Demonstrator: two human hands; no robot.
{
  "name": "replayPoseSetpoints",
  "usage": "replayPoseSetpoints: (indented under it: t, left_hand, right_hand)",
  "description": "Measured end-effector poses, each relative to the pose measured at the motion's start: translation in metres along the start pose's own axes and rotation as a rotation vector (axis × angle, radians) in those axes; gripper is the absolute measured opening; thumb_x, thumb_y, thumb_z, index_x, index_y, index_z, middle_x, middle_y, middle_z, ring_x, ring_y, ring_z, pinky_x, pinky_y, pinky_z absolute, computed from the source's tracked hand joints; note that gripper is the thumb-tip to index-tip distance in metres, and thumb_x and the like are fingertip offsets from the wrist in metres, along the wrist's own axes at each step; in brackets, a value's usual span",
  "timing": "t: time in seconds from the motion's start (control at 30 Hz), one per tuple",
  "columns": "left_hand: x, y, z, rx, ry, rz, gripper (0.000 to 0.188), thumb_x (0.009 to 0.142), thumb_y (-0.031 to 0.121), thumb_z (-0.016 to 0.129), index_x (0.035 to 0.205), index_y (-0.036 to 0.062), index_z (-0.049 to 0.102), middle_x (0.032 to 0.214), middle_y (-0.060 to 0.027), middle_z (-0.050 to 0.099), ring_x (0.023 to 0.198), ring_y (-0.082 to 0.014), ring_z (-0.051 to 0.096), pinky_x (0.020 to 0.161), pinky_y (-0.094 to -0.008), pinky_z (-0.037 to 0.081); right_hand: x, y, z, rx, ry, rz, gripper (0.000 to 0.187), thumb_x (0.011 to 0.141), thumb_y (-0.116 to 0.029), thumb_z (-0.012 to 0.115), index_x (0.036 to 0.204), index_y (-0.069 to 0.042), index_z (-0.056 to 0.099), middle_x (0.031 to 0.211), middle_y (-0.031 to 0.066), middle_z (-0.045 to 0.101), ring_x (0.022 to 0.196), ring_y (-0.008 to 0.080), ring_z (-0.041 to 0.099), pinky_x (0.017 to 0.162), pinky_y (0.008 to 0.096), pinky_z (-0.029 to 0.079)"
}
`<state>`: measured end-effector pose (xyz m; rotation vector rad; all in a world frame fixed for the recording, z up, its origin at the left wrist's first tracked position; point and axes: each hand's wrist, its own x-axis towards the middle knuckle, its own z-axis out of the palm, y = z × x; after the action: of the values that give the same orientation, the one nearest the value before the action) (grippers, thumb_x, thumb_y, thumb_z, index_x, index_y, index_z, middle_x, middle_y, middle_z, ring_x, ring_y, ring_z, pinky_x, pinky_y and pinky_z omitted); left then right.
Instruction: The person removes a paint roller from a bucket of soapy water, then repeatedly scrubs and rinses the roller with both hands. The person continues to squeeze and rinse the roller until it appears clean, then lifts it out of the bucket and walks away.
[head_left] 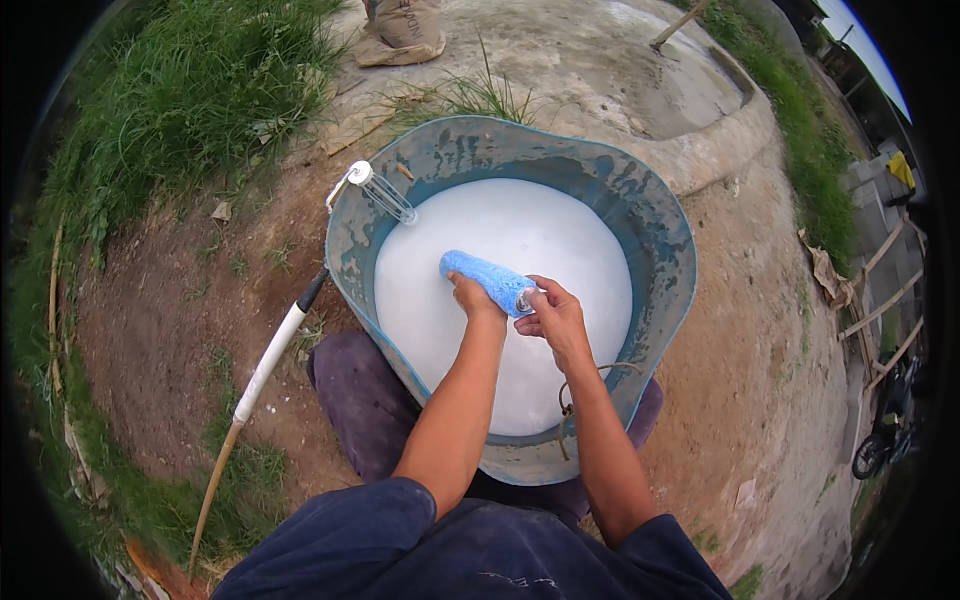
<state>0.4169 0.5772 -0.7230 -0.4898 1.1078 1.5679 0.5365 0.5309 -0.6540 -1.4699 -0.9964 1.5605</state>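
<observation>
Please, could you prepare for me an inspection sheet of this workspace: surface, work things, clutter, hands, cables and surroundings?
Surface: bare brown ground, uneven, with grass tufts.
Work things: blue roller sleeve held over a blue tub of white liquid; roller frame with wire cage at the tub's left rim, its long pole slanting down outside.
Clutter: sack beyond the tub, partly out of view.
Hands: left hand grips the sleeve; right hand holds its right end.
Cables: no electric cable seen; thin cord at the tub's near right rim.
Surroundings: tall grass at far left; motorcycle at far right.
</observation>
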Motion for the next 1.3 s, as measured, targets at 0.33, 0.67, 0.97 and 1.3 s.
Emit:
replayPoseSetpoints:
  t: [0.33, 0.67, 0.97, 1.3]
  left_hand:
    - [0.008, -0.007, -0.005, -0.074, -0.034, 0.044, 0.072, 0.110, 0.052, 0.019, 0.148, -0.0070, 0.038, 0.141, -0.0231, 0.052, 0.124, -0.0381, 0.059, 0.104, -0.0484, 0.053]
    - [0.024, -0.007, -0.006, -0.028, 0.038, 0.041, 0.071, 0.110, 0.053, 0.023, 0.147, -0.0046, 0.039, 0.143, -0.0238, 0.051, 0.125, -0.0386, 0.060, 0.102, -0.0491, 0.054]
    - [0.015, -0.006, -0.004, 0.005, -0.019, -0.003, 0.070, 0.109, 0.052, 0.029, 0.147, -0.0071, 0.036, 0.140, -0.0263, 0.052, 0.119, -0.0401, 0.063, 0.097, -0.0474, 0.058]
    - [0.022, -0.003, -0.001, 0.137, 0.104, 0.036, 0.069, 0.110, 0.052, 0.026, 0.150, -0.0033, 0.039, 0.143, -0.0204, 0.054, 0.124, -0.0364, 0.061, 0.103, -0.0498, 0.053]
  right_hand:
    - [-0.007, 0.004, 0.003, 0.215, -0.066, 0.004, 0.042, 0.090, -0.003, 0.061, 0.131, 0.001, 0.064, 0.103, 0.0076, 0.063, 0.079, 0.0146, 0.069, 0.074, 0.0279, 0.059]
    - [0.000, 0.009, -0.007, -0.128, -0.073, -0.187, 0.044, 0.091, -0.001, 0.060, 0.134, 0.007, 0.061, 0.107, 0.0122, 0.067, 0.083, 0.0208, 0.075, 0.073, 0.0297, 0.063]
    - [0.000, 0.003, -0.008, -0.086, -0.036, -0.141, 0.036, 0.096, -0.002, 0.062, 0.130, 0.010, 0.063, 0.097, 0.0143, 0.072, 0.079, 0.0197, 0.075, 0.071, 0.0299, 0.064]
    - [0.000, 0.002, -0.011, -0.295, -0.029, -0.289, 0.035, 0.094, -0.010, 0.066, 0.123, 0.008, 0.068, 0.087, 0.0138, 0.075, 0.074, 0.0164, 0.075, 0.066, 0.0269, 0.062]
